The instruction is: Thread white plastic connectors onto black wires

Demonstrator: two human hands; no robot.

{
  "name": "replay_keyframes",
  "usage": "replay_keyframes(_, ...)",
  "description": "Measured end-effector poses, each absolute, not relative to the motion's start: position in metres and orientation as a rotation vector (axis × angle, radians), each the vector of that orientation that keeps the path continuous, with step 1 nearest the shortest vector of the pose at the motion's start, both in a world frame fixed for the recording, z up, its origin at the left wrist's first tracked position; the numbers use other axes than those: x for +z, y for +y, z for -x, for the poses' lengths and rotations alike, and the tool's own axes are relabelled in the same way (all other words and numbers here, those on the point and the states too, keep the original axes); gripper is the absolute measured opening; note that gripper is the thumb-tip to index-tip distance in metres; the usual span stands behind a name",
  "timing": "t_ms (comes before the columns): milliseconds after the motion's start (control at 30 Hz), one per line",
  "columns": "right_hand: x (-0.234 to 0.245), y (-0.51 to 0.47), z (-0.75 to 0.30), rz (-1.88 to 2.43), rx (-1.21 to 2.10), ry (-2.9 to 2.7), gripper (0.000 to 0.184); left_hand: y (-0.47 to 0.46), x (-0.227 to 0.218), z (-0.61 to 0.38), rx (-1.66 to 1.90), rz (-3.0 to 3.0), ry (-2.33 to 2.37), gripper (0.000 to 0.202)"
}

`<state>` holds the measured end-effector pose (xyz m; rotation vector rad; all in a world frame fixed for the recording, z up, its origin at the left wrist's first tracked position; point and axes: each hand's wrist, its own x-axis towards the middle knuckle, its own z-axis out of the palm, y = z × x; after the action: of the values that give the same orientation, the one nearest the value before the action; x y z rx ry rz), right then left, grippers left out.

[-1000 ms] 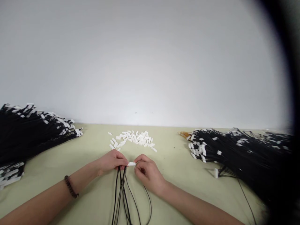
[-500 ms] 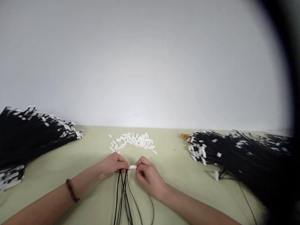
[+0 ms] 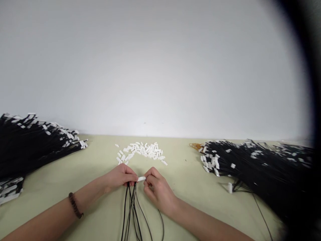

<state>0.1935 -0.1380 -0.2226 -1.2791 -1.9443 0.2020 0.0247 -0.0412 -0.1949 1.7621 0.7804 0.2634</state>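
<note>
Between my two hands is a white connector housing, small and narrow. My left hand is closed in a pinch on its left end, and several black wires hang down from under those fingers. My right hand has its fingertips pressed together at the right end of the connector. A thin black wire shows below my right hand; its upper end is hidden by the hand. Just beyond my hands lies a loose pile of white connector housings on the pale green table.
A large bundle of black wires with white connectors lies at the left. Another black wire bundle fills the right side, with a single white connector near it. Orange wire loops lie beside it. The white wall stands behind.
The connector's right end is tilted slightly higher than before. Both hands keep their grip and have hardly moved; the whole view has shifted a little.
</note>
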Motion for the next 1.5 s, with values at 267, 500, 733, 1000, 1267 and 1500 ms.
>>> replay_keyframes(267, -0.221, -0.138, -0.193, 1.251, 0.248, -1.92, 0.011, -0.044, -0.193, -0.025, 0.267, -1.75, 0.788, 0.029)
replay_keyframes(500, -0.225, -0.127, -0.203, 1.273, 0.627, -1.721, 0.019, -0.037, -0.195, -0.024, 0.306, -1.706, 0.82, 0.028)
replay_keyframes(733, -0.199, -0.122, -0.234, 0.985, 1.646, -1.72, 0.025, -0.034, -0.159, -0.015, 0.411, -1.724, 0.807, 0.032)
replay_keyframes(1000, -0.211, -0.115, -0.238, 0.876, 1.633, -1.454, 0.021, -0.043, -0.134, -0.009, 0.393, -1.82, 0.723, 0.029)
replay_keyframes(1267, -0.209, -0.111, -0.237, 1.105, 0.829, -1.668, 0.03, -0.049, -0.166, -0.023, 0.237, -2.0, 0.801, 0.03)
replay_keyframes(1500, -0.218, -0.122, -0.221, 1.428, 0.065, -1.95, 0.027, -0.047, -0.197, -0.032, 0.271, -1.959, 0.88, 0.029)
